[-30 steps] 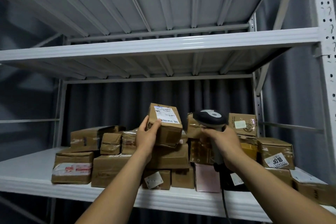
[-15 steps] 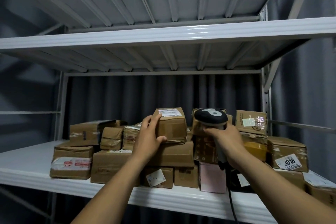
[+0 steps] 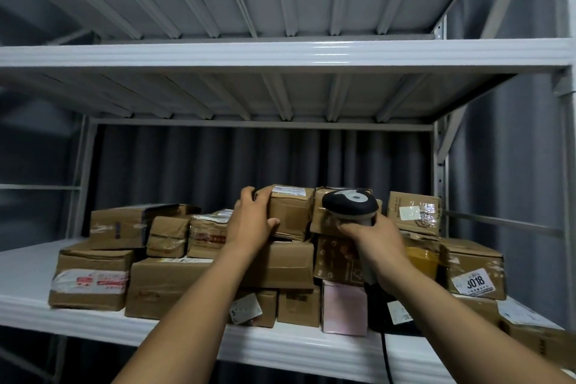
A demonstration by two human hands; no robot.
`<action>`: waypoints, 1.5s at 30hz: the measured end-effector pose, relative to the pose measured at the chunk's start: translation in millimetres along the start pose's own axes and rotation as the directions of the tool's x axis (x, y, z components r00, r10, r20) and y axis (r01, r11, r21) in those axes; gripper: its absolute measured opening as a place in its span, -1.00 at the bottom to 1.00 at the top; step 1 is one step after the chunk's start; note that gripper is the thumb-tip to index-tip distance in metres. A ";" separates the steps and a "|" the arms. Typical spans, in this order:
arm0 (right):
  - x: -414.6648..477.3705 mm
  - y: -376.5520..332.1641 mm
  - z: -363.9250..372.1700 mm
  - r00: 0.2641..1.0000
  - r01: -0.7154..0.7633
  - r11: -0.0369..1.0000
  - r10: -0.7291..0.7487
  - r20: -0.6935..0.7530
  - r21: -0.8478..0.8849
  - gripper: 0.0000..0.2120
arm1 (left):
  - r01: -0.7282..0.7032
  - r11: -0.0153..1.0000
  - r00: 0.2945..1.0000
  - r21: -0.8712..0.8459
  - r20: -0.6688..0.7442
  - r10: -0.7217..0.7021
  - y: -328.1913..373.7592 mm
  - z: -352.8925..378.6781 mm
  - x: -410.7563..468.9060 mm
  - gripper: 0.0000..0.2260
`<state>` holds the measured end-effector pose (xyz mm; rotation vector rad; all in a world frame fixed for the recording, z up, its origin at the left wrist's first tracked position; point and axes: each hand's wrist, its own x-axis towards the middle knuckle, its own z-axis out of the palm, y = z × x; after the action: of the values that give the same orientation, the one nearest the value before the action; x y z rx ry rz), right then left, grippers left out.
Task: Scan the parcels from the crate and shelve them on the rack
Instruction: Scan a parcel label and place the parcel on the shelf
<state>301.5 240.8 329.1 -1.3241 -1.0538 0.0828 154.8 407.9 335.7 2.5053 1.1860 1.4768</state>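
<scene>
My left hand [image 3: 251,221] grips a small brown parcel [image 3: 291,212] by its left end, fingers over the top and thumb on the front. The parcel sits on top of the heap of cardboard parcels [image 3: 174,284] on the white rack shelf [image 3: 280,349], its white label facing up. My right hand [image 3: 372,243] holds the black and grey barcode scanner [image 3: 350,206] upright just right of that parcel, its head in front of another box. The scanner's cable [image 3: 386,355] drops past the shelf edge. The crate is out of view.
An upper white shelf [image 3: 280,54] spans the view above the heap. A box marked 3018 [image 3: 473,274] stands at the right by the rack's upright post [image 3: 441,171]. Bare shelf surface [image 3: 28,262] lies at the left. Grey curtains hang behind.
My left hand has carried the small parcel from a tilted, raised position down onto the top of the heap and laid it flat. The scanner hand stayed about level beside it.
</scene>
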 end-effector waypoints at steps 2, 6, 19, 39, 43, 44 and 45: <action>2.2 2.5 -2.1 1.000 -0.023 0.999 0.022 -0.012 -0.028 -0.87 | 0.000 1.000 1.000 0.026 -0.011 0.000 4.9 3.7 0.4 -0.40; 3.3 4.7 -7.7 0.997 -0.072 0.996 0.073 0.015 -0.054 -0.84 | -0.010 0.999 1.000 0.048 0.000 0.010 12.9 11.7 0.3 -0.40; -36.4 -22.0 -36.6 0.992 -0.104 0.986 0.113 0.059 -0.127 -0.90 | 0.010 0.984 0.997 0.179 0.068 -0.022 26.2 -35.6 -31.9 -0.40; -260.6 47.9 -115.7 0.938 -0.237 0.882 0.316 0.140 -0.406 -0.81 | -0.045 0.985 0.897 0.165 0.441 -0.033 62.5 -2.2 -311.1 -0.43; -303.0 93.7 -134.3 0.895 -0.316 0.860 0.410 0.174 -0.402 -0.86 | 0.002 0.989 0.854 0.148 0.514 -0.079 56.4 25.0 -370.4 -0.43; -313.2 104.9 -138.4 0.884 -0.326 0.848 0.430 0.183 -0.418 -0.87 | 0.014 0.988 0.837 0.152 0.538 -0.094 54.1 32.1 -387.5 -0.43; -322.0 115.8 -142.3 0.872 -0.332 0.835 0.449 0.195 -0.438 -0.88 | 0.013 0.987 0.823 0.159 0.560 -0.101 51.2 38.7 -403.4 -0.43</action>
<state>271.8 -20.1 67.6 -1.9361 -1.0579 0.4092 104.7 141.8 29.8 2.6743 1.2596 0.5517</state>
